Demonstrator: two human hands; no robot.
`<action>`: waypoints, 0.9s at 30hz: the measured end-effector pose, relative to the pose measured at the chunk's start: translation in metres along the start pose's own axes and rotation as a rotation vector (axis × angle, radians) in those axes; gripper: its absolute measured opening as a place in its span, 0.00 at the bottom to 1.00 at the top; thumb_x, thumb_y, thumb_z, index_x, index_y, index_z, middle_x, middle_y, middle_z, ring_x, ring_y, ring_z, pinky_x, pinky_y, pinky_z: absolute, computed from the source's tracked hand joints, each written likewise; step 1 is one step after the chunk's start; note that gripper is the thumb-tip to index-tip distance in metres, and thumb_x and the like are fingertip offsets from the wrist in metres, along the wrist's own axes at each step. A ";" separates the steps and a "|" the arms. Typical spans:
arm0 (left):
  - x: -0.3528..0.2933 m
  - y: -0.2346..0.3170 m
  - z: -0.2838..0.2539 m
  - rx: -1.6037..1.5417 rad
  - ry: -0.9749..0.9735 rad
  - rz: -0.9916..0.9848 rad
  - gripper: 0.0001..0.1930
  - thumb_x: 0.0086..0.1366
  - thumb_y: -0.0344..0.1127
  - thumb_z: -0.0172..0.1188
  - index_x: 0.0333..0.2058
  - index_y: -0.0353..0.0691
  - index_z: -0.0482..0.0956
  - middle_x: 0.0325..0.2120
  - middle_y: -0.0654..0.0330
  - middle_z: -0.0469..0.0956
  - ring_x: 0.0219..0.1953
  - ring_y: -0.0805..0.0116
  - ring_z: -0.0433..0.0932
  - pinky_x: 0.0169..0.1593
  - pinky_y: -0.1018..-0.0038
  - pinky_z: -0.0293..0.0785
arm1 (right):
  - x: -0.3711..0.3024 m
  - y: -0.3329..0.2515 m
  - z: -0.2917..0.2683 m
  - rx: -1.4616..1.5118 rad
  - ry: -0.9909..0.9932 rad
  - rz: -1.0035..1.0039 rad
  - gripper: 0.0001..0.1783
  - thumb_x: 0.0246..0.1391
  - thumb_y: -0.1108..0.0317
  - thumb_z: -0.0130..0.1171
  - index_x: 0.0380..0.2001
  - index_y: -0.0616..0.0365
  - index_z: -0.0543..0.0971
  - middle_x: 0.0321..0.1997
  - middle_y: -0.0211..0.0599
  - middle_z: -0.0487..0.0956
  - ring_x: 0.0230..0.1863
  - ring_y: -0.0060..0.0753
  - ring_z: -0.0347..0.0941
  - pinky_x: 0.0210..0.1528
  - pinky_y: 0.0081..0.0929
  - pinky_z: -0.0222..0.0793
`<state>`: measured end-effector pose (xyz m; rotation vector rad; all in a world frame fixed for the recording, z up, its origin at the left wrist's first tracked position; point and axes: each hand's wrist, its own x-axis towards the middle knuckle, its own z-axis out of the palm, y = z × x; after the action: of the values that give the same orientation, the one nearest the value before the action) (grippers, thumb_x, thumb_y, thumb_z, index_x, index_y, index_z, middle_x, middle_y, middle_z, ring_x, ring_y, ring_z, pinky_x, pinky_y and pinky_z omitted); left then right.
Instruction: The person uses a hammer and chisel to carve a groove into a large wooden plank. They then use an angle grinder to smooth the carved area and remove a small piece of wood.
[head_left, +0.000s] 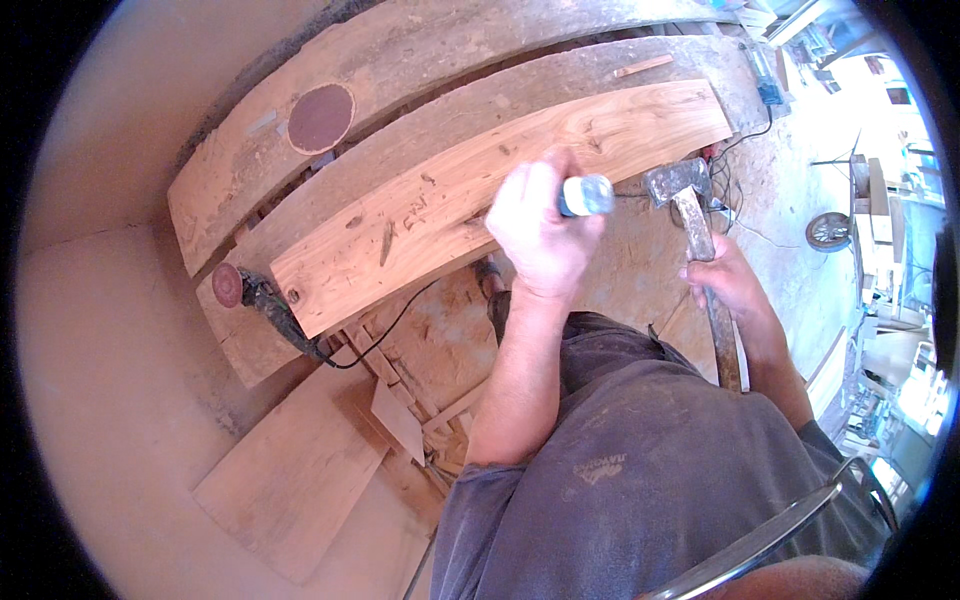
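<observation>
A long pale wooden board [460, 180] with knots and dark gouges lies across a worn bench. Above its near edge, my left hand [545, 225] is closed round a chisel [588, 196]. Only the chisel's clear, bluish handle end shows; the hand hides its blade, so I cannot tell whether it touches the wood. On the right, my right hand [727, 275] grips a hammer [678, 182] by its worn wooden handle. The blocky grey hammer head is raised beside the board's right part, apart from the chisel.
An angle grinder [284, 318] with a round disc lies at the board's left end, its cord trailing below. A brown sanding disc [321, 118] rests on the far bench plank [430, 50]. Wooden panels [295, 475] lean at lower left. A wheel [828, 231] stands at right.
</observation>
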<state>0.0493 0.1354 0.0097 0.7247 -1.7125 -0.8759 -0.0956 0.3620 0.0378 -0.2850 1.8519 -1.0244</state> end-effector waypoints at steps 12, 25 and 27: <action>0.030 -0.009 -0.046 -0.160 0.065 -0.441 0.13 0.58 0.33 0.77 0.29 0.37 0.79 0.26 0.64 0.82 0.30 0.78 0.79 0.38 0.79 0.76 | -0.048 -0.150 0.058 -0.275 0.252 -0.924 0.08 0.56 0.74 0.62 0.38 0.61 0.74 0.22 0.30 0.75 0.19 0.22 0.74 0.19 0.22 0.67; 0.064 -0.059 -0.097 -0.503 0.565 -0.625 0.14 0.63 0.30 0.67 0.26 0.43 0.68 0.16 0.66 0.67 0.15 0.75 0.64 0.18 0.75 0.57 | -0.036 -0.070 0.090 -0.603 0.097 -0.395 0.14 0.54 0.71 0.61 0.42 0.66 0.75 0.27 0.44 0.81 0.25 0.39 0.79 0.33 0.38 0.75; 0.063 -0.034 -0.099 -0.757 0.230 -0.374 0.09 0.62 0.27 0.65 0.31 0.41 0.71 0.18 0.62 0.70 0.20 0.71 0.69 0.25 0.72 0.64 | -0.039 -0.033 0.077 -0.498 0.165 -0.323 0.14 0.53 0.71 0.62 0.40 0.66 0.75 0.26 0.41 0.79 0.24 0.34 0.78 0.31 0.37 0.74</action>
<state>0.1279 0.0453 0.0337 0.5905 -0.9306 -1.5163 -0.0187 0.3238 0.0734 -0.8386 2.2479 -0.7962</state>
